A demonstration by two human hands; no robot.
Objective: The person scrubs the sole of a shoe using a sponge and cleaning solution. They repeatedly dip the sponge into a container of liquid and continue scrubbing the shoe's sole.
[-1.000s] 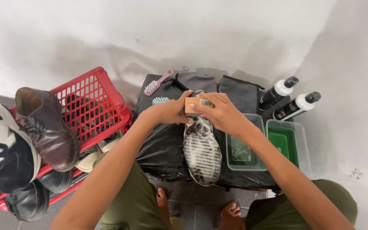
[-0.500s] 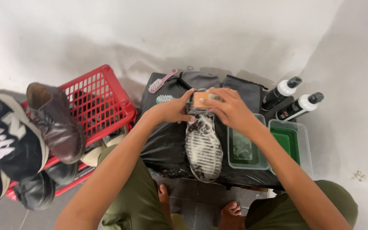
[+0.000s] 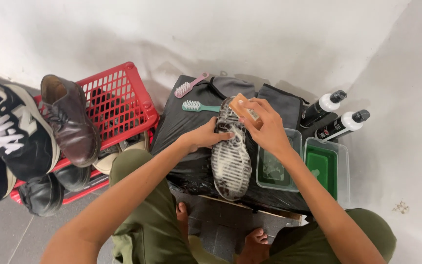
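A shoe lies sole-up on a black covered board, its tread white with foam. My left hand grips the shoe's left side near the toe end. My right hand is shut on a wooden-backed brush pressed against the far end of the sole. A pink brush and a teal brush lie on the black cover just beyond my left hand.
A red plastic basket at left holds a brown leather shoe, a black-and-white sneaker and other dark shoes. Two clear tubs stand to the right, with two black bottles with white caps behind them. My bare feet rest below.
My right hand with the brush has stayed at the far end of the sole, shifting slightly. My left hand has slid down onto the shoe's side. The camera view has shifted a little.
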